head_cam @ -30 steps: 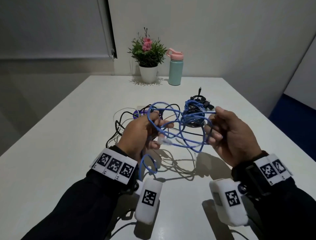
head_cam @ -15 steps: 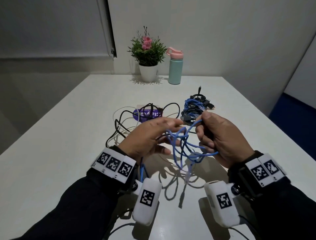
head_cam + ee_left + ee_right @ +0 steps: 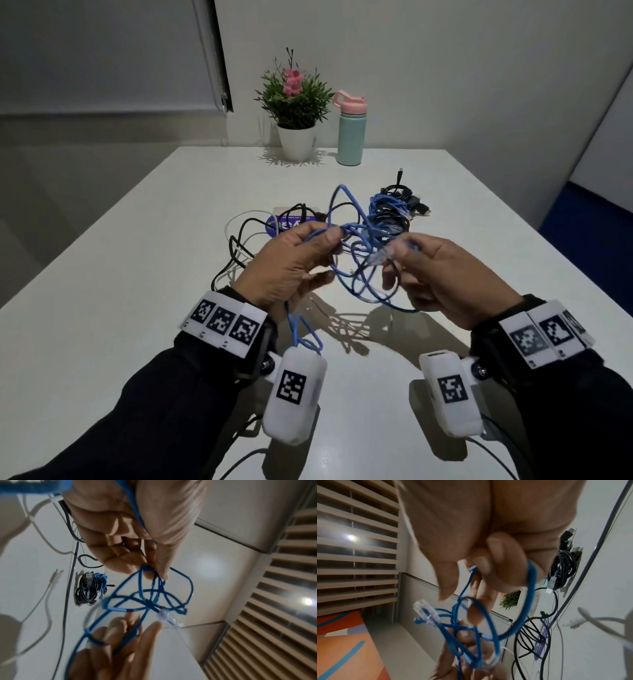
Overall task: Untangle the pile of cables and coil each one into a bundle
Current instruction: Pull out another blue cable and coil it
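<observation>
A tangled blue network cable (image 3: pixel 356 267) hangs in loops above the table between both hands. My left hand (image 3: pixel 298 263) pinches its strands between thumb and fingers (image 3: pixel 154 566). My right hand (image 3: pixel 442 274) pinches the cable just behind its clear plug (image 3: pixel 383 255), which also shows in the right wrist view as the clear plug (image 3: pixel 427 613). One blue loop (image 3: pixel 305 335) droops below my left wrist. Behind lie loose black cables (image 3: pixel 239 240) and a white cable (image 3: pixel 236 219) on the table, partly hidden by my hands.
A bundle of black and blue cables (image 3: pixel 394 209) lies at the back right of the white table (image 3: pixel 102 308). A purple-printed card (image 3: pixel 291 221) sits under the loose cables. A potted plant (image 3: pixel 296 109) and a teal bottle (image 3: pixel 350 132) stand at the far edge.
My hands moved apart a little and rose. The right hand shifted its grip to the plug end, and a blue loop now stands up behind the hands.
</observation>
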{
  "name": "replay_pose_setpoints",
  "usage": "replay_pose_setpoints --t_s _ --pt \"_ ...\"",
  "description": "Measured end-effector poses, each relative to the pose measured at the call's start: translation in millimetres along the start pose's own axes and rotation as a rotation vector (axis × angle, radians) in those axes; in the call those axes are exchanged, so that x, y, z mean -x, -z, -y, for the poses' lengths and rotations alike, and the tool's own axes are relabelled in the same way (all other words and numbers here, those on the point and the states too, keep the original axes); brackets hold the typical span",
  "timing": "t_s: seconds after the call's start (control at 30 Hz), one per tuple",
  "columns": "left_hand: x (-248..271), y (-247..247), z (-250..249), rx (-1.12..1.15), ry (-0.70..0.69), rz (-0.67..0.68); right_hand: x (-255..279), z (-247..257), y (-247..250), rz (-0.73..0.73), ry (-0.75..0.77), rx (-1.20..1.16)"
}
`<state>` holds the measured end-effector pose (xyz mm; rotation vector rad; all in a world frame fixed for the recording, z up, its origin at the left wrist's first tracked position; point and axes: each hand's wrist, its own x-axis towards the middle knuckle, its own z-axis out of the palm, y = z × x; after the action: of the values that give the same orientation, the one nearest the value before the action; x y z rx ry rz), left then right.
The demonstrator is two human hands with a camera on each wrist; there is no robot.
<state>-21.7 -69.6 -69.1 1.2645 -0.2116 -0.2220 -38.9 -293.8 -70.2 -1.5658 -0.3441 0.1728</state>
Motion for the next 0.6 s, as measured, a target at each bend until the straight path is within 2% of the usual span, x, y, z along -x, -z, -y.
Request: replay_pose_setpoints --t_s 0.03,0.1,0.2,0.27,0.33,0.5,0.6 --pt "-1 1 -1 0.048 0.000 -0.011 1 0 -1 0.036 -0.011 0.033" --pt "0 2 -4 0.132 -0.010 0.022 1 4 -2 -0.001 0.018 -0.009" --pt "4 -3 -8 0.251 -0.006 0.081 -1 9 -1 -0.114 0.088 -0.296" --pt "5 -8 -10 0.270 -0.008 0.064 -2 8 0 -0.112 0.113 -0.487" --pt "4 -10 -11 0.196 -0.036 0.010 -4 5 0 -0.106 0.142 -0.547" --pt "0 -5 -12 0.051 -0.073 -0.070 -6 7 -1 -0.176 0.279 -0.409" --pt "-3 2 -9 -0.132 -0.130 -0.205 -2 11 5 -0.193 0.227 -0.477"
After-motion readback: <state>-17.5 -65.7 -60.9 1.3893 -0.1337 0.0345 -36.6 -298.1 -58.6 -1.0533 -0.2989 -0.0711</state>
